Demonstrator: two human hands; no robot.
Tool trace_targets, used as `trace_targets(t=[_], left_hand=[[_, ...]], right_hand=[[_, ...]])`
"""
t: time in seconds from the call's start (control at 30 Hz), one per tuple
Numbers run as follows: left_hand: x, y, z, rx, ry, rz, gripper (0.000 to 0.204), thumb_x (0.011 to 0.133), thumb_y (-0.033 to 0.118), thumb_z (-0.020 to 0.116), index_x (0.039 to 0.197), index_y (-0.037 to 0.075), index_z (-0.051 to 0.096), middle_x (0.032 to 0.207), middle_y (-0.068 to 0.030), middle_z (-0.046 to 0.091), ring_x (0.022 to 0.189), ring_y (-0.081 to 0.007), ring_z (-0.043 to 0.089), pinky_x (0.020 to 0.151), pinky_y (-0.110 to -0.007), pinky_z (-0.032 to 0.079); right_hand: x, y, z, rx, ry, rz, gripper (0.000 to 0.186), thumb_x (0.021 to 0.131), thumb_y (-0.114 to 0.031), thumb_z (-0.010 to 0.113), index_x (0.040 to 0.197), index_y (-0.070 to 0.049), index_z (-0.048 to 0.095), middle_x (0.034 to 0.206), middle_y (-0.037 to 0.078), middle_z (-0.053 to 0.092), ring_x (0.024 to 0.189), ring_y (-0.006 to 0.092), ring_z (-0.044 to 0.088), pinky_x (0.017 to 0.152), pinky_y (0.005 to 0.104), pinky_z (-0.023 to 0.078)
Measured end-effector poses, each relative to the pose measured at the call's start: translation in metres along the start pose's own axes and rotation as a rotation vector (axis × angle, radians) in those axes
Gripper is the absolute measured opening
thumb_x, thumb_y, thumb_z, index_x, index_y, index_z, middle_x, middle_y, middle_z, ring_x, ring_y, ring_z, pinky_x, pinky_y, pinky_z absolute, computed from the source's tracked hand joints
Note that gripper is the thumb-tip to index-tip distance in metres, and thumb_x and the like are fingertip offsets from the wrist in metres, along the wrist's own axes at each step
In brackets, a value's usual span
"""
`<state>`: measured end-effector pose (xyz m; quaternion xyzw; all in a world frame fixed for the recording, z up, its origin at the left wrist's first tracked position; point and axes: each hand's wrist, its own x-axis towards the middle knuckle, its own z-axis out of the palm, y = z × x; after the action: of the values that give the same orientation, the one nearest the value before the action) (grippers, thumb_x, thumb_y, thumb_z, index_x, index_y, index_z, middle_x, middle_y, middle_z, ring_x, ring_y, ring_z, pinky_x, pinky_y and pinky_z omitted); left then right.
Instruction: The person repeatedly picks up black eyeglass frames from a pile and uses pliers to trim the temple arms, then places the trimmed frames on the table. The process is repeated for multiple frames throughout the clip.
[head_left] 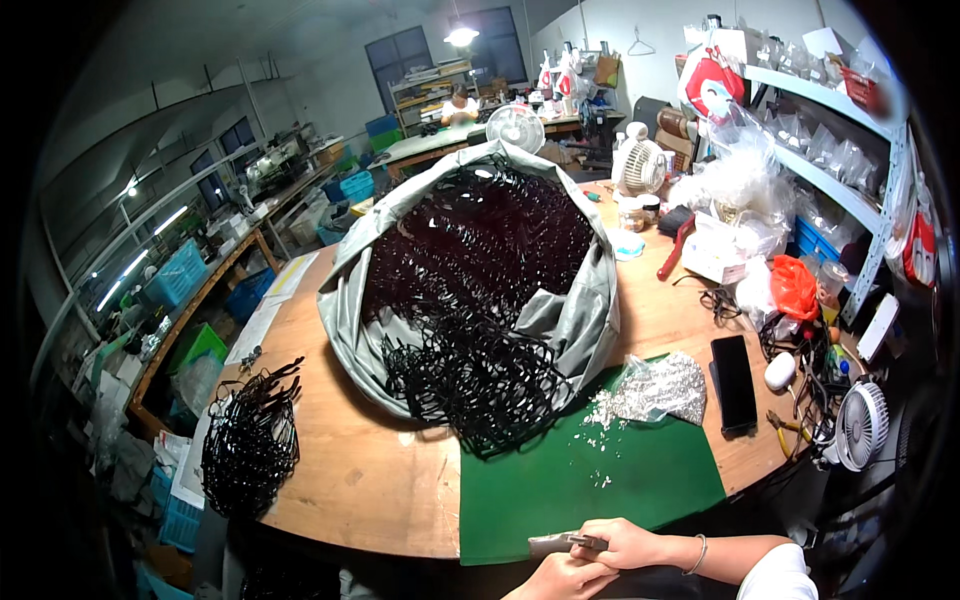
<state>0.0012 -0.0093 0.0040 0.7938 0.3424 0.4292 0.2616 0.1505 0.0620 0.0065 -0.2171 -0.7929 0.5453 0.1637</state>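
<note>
Close together at the mat's near edge are my two hands. My right hand (630, 545), with a bracelet at the wrist, has its fingers closed on a small dark metal piece (588, 542) whose kind I cannot make out. Just below it, my left hand (563, 577) is also closed, pressed against the right; what its fingers hold is hidden. A grey flat strip (548, 545) shows beside them. On the green mat (590, 510) lies a clear bag of small white pieces (665, 388), some spilled (597, 440). A grey sack (340, 300) full of black cord loops (480, 250) spills towards the mat.
A bundle of black loops (250, 440) hangs over the table's left edge. A phone (734, 385), yellow-handled pliers (780, 432), a red-handled brush (677, 245) and a small fan (860, 425) are at the right. Beyond, a person (460, 108) sits at another table.
</note>
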Motion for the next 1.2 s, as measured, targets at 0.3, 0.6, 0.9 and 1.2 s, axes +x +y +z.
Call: trace_targets(t=[0.3,0.6,0.9,1.2], left_hand=[[0.016,-0.03,-0.004,-0.091,-0.138,-0.144,0.018,0.07,0.012,0.065,0.087,0.009,0.06,0.08,-0.0121,0.057,0.071,-0.0268,0.058,0.063,-0.036,0.047],[0.053,-0.086,-0.055,0.388,0.069,-0.278,0.018,0.067,0.012,0.065,0.083,0.007,0.059,0.079,-0.009,0.059,0.073,-0.0273,0.056,0.066,-0.034,0.045],[0.09,-0.136,-0.084,1.016,0.127,-0.454,0.024,0.069,0.005,0.06,0.092,0.004,0.051,0.078,-0.0095,0.05,0.073,-0.0246,0.052,0.061,-0.032,0.045],[0.095,-0.168,-0.089,1.28,0.253,-0.279,0.009,0.073,0.01,0.053,0.073,0.009,0.044,0.063,-0.0049,0.047,0.058,-0.0187,0.052,0.05,-0.028,0.044]], right_hand=[[0.017,-0.017,-0.033,-0.085,0.147,-0.031,0.012,0.076,-0.008,0.057,0.086,-0.002,0.059,0.079,0.009,0.058,0.072,0.019,0.058,0.064,0.0281,0.046],[0.021,0.036,-0.042,-0.097,0.115,0.047,0.013,0.066,-0.001,0.058,0.079,-0.003,0.054,0.074,0.011,0.054,0.065,0.0222,0.054,0.058,0.0291,0.044],[0.013,0.05,-0.027,0.054,0.295,0.043,0.009,0.076,-0.006,0.06,0.078,-0.001,0.053,0.072,0.008,0.053,0.058,0.0159,0.052,0.053,0.0257,0.042],[0.013,0.042,-0.022,-0.075,0.272,-0.106,0.025,0.055,0.009,0.057,0.076,-0.004,0.052,0.073,0.006,0.054,0.066,0.0223,0.052,0.059,0.03,0.043]])
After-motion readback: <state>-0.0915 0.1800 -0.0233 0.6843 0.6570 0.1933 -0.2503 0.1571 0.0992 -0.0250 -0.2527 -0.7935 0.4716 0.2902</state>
